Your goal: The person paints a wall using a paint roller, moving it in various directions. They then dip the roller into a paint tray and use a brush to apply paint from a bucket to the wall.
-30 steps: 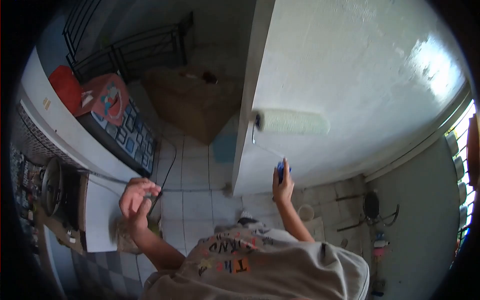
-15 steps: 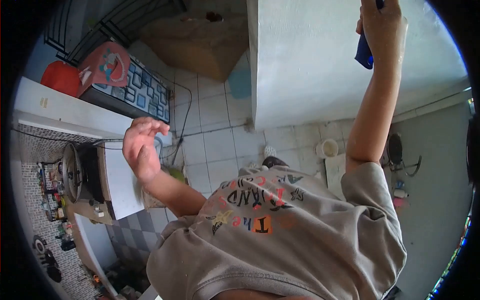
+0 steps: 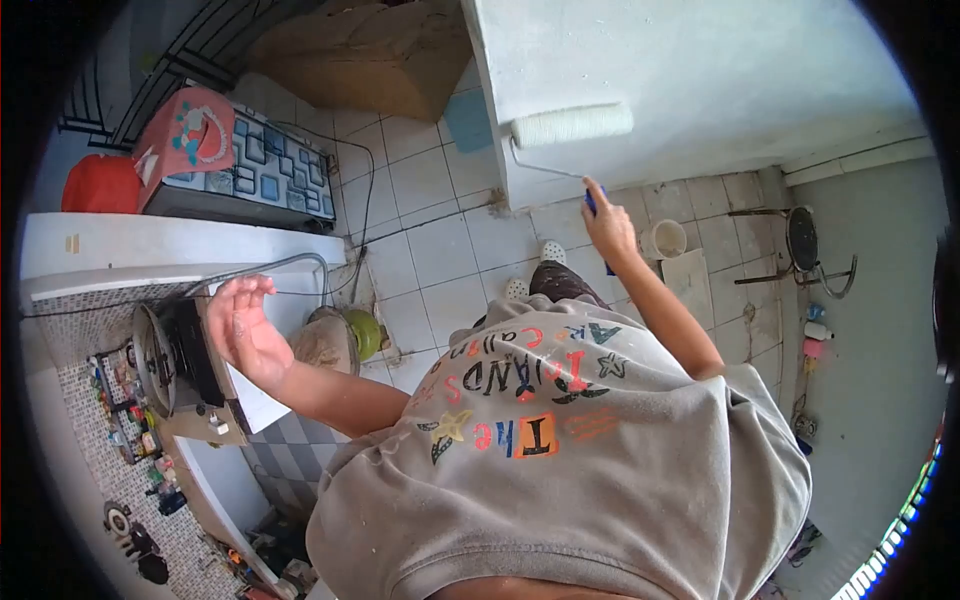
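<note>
My right hand [image 3: 612, 232] is closed round the blue handle of a paint roller [image 3: 572, 125]. The roller's white, fluffy sleeve rests against the pale wall [image 3: 720, 80], low down near its left edge. A thin wire frame joins the sleeve to the handle. My left hand [image 3: 245, 330] is raised at the left with its fingers apart and loosely curled, and nothing is in it. Beneath that hand stand a white counter edge and a dark stove top.
A white bucket [image 3: 665, 240] stands on the tiled floor by the wall, close to a pale board [image 3: 686, 290]. A stool [image 3: 802, 238] is at the right. To the left are a patterned cabinet [image 3: 265, 170], a green round object [image 3: 362, 334] and a black cable. A brown covered bulk [image 3: 360, 60] lies behind.
My right hand has come down from high on the wall, bringing the roller sleeve into view. My left hand has shifted left and slightly down.
</note>
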`<state>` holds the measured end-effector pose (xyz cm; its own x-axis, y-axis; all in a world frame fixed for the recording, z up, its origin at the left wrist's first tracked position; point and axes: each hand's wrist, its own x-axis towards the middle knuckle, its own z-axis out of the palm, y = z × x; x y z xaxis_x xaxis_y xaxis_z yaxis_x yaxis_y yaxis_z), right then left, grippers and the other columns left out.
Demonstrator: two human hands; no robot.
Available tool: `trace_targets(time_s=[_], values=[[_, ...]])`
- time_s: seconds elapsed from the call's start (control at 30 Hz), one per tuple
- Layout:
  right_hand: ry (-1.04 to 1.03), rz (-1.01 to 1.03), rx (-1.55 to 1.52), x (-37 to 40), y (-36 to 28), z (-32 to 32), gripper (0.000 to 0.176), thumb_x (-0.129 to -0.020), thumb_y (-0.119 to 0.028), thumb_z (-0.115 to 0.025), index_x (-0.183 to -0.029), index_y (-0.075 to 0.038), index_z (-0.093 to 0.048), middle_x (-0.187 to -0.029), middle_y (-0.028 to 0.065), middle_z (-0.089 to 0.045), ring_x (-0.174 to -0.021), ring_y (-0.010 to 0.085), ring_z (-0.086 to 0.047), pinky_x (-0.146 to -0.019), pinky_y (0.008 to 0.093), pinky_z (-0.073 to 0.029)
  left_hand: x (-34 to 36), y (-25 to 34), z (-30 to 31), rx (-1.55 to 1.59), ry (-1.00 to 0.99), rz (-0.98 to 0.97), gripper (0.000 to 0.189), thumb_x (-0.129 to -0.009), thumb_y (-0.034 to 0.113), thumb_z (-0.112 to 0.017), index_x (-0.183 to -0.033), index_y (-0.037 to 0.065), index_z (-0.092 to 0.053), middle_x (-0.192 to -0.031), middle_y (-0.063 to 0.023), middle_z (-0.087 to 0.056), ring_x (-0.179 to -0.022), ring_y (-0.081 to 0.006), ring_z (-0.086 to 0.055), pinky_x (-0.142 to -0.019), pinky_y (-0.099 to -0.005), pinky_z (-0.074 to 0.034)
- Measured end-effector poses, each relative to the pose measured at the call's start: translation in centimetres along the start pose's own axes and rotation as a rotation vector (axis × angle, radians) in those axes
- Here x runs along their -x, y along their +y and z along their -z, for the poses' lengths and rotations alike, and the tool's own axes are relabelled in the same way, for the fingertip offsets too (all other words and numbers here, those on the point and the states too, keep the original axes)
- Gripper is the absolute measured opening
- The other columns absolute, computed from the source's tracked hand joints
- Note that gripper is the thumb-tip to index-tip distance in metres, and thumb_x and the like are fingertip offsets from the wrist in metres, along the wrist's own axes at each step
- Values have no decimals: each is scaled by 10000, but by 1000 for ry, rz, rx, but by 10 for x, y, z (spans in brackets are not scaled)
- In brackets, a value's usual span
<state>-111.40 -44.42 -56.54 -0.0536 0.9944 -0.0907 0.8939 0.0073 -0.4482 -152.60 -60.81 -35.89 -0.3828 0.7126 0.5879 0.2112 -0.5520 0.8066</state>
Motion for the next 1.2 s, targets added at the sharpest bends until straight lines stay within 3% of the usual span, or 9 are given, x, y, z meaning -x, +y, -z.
trace_targets(time_s=[0.23, 0.43, 0.6, 0.7, 0.83, 0.93, 1.03, 1.1, 1.2], values=[[-161, -102, -153, -33, 27, -66, 580, -817, -252, -622, -1355, -246, -404, -966, 277, -626, -944, 451, -590, -828, 500, -475, -8, 3, -12, -39, -20, -24, 366, -899, 200, -474, -1154, -62, -495, -1048, -186, -582, -919, -299, -564, -815, -415, -445], [-86, -67, -175, -3, -4, 17, 579, -819, -244, -603, -1360, -262, -399, -962, 258, -636, -901, 427, -613, -785, 498, -491, 7, 13, 7, -100, -29, -16, 386, -916, 226, -454, -1167, -65, -482, -1079, -175, -573, -942, -288, -546, -836, -418, -427], [149, 30, -384, 25, -60, 113, 550, -838, -239, -597, -1350, -270, -398, -785, 256, -631, -736, 423, -624, -667, 496, -503, 8, -10, 4, 32, 29, 52, 406, -915, 277, -453, -1151, -52, -488, -1057, -173, -575, -911, -288, -552, -804, -408, -440], [355, 129, -446, 11, -73, 122, 526, -860, -225, -578, -1351, -278, -400, -724, 218, -634, -677, 402, -630, -621, 480, -515, -7, -22, -27, 28, 29, 61, 405, -912, 280, -461, -1140, -53, -491, -1035, -185, -581, -900, -297, -557, -789, -407, -449], [437, 211, -408, 0, -68, 113, 508, -871, -218, -566, -1355, -248, -411, -703, 199, -632, -613, 384, -621, -561, 471, -519, -34, -31, -56, 66, -103, 19, 410, -910, 279, -465, -1147, -55, -488, -1046, -188, -574, -913, -301, -555, -788, -401, -449], [219, 113, -376, 6, -54, 107, 524, -855, -205, -603, -1345, -244, -422, -773, 223, -628, -681, 397, -626, -622, 475, -522, -49, -32, -70, 69, -151, 32, 430, -896, 266, -497, -1174, -61, -481, -1064, -199, -569, -946, -297, -561, -832, -419, -465], [24, 62, -438, 14, -28, 111, 573, -808, -159, -622, -1341, -220, -422, -792, 239, -625, -714, 414, -620, -663, 472, -516, -58, -30, -89, 15, -114, 49, 376, -939, 230, -442, -1167, -66, -479, -1057, -186, -558, -943, -274, -548, -834, -392, -456], [-79, 57, -654, 13, 1, 105, 647, -726, -109, -611, -1336, -200, -416, -814, 243, -632, -748, 405, -624, -693, 472, -513, -64, -23, -115, 29, -114, 18, 371, -943, 239, -435, -1164, -56, -477, -1051, -167, -539, -934, -256, -523, -821, -370, -442], [-41, 33, -742, 10, 51, 82, 651, -684, -97, -654, -1304, -165, -464, -880, 193, -649, -716, 333, -637, -684, 396, -523, -72, -20, -143, 65, -110, -47, 360, -943, 242, -435, -1161, -42, -476, -1052, -154, -525, -929, -248, -508, -803, -359, -430]])
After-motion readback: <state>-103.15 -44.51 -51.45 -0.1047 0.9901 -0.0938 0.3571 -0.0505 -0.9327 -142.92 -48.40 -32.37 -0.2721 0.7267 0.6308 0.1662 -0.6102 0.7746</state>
